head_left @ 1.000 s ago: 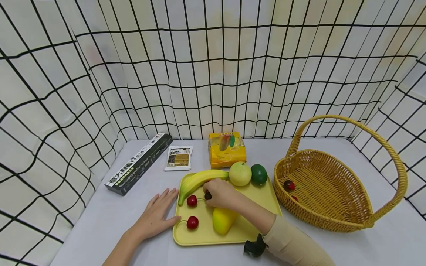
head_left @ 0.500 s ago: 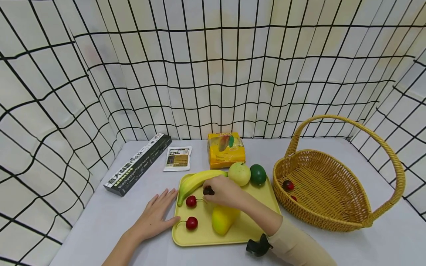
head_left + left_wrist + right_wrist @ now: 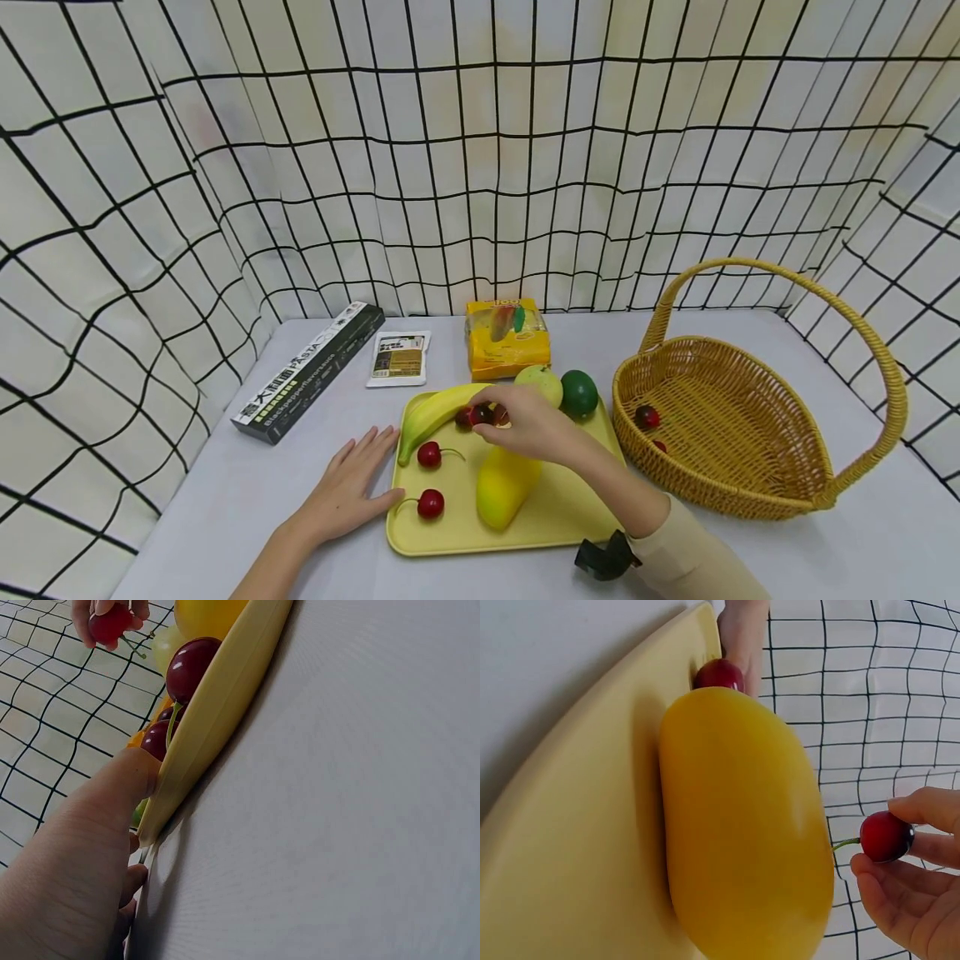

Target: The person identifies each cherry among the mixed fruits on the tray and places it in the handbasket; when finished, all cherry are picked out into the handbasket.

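My right hand [image 3: 528, 421] pinches a red and dark cherry [image 3: 885, 836] between thumb and fingertips, its green stem pointing away. In the head view it is over the yellow tray [image 3: 562, 525], beside the banana [image 3: 435, 415]. Another dark cherry [image 3: 463, 419] lies by the banana, partly hidden by the held one. Two red cherries, an upper cherry [image 3: 429, 455] and a lower cherry [image 3: 431, 504], lie at the tray's left side. My left hand [image 3: 345, 487] rests on the table with fingers spread, thumb and fingertips at the tray's left rim. A yellow mango [image 3: 506, 492] lies below my right hand.
A pale green round fruit [image 3: 540, 383] and a dark green fruit [image 3: 579, 393] sit at the tray's back right. The wicker basket [image 3: 720, 492], right, holds a dark red cherry [image 3: 647, 417]. Behind stand a yellow package [image 3: 508, 342], a white sachet [image 3: 399, 358] and a pasta box [image 3: 311, 371].
My right hand has drawn back to the right with the cherry between its fingers, uncovering another dark cherry beside the banana. My left hand has stayed in place.
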`<state>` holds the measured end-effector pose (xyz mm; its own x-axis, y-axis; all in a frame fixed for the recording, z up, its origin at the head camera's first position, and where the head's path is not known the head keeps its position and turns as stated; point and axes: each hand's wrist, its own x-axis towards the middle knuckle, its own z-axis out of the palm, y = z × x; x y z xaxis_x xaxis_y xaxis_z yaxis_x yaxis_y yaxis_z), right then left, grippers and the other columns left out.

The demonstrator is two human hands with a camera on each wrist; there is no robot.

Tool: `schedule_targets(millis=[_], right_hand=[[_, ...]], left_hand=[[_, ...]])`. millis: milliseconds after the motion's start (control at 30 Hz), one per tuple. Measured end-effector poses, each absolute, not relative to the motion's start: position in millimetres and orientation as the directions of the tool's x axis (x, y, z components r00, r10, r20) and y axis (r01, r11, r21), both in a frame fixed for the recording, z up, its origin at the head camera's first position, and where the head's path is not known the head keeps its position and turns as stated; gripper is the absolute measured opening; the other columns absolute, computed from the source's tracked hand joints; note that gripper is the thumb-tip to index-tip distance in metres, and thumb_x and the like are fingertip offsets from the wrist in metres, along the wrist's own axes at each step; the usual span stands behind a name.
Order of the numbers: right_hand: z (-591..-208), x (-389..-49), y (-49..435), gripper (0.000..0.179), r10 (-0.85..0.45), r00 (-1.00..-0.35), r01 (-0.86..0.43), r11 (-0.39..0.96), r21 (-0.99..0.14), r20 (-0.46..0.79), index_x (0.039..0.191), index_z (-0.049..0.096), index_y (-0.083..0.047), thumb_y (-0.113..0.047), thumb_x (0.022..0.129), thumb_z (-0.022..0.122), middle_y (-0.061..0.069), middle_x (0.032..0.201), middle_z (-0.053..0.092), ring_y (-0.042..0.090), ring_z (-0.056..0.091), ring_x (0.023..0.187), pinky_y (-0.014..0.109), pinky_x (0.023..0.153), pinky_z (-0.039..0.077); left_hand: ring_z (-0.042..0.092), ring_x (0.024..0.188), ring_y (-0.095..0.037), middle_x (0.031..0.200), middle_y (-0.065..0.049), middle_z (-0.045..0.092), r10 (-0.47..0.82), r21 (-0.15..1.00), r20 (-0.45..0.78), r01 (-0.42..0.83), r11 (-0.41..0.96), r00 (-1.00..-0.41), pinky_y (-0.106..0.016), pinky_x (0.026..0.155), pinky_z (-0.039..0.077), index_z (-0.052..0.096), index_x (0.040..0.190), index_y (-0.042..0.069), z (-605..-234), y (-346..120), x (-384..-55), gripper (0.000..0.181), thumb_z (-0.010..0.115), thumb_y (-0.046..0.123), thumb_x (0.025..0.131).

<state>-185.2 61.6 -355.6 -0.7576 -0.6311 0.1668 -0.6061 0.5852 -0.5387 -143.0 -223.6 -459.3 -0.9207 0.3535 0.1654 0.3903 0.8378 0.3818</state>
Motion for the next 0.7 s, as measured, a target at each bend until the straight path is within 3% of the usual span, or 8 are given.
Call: schedule_targets(millis=[367,700], right_hand=[[-352,-182,94,0.029,-0.529,-0.766,-0.641,0.587,-0.495,0.365,0.106,0.063,-0.005,-0.011,0.079,0.072,0.003,0.099,0.064,0.012,0.061,0.079,0.023,0.070,0.053],[-355,-182,123,0.032,-0.442,-0.811,-0.585,0.620,-0.523,0.384,0.104,0.061,-0.007,-0.006,0.076,0.074,0.005,0.101,0.063,0.015,0.062,0.081,0.027,0.072,0.054]], left_hand=[[0.023,0.135,-0.030,0.145,-0.009,0.033,0.347,0.395,0.166,0.385,0.834,-0.923,-0.050,0.108,0.010,0.030,0.144,0.011,-460,-225,-143,0.083,0.061,0.053,0.079],[0.022,0.135,-0.030,0.145,-0.009,0.033,0.352,0.392,0.158,0.386,0.835,-0.923,-0.051,0.108,0.010,0.030,0.144,0.011,-458,-223,-143,0.083,0.060,0.053,0.080]])
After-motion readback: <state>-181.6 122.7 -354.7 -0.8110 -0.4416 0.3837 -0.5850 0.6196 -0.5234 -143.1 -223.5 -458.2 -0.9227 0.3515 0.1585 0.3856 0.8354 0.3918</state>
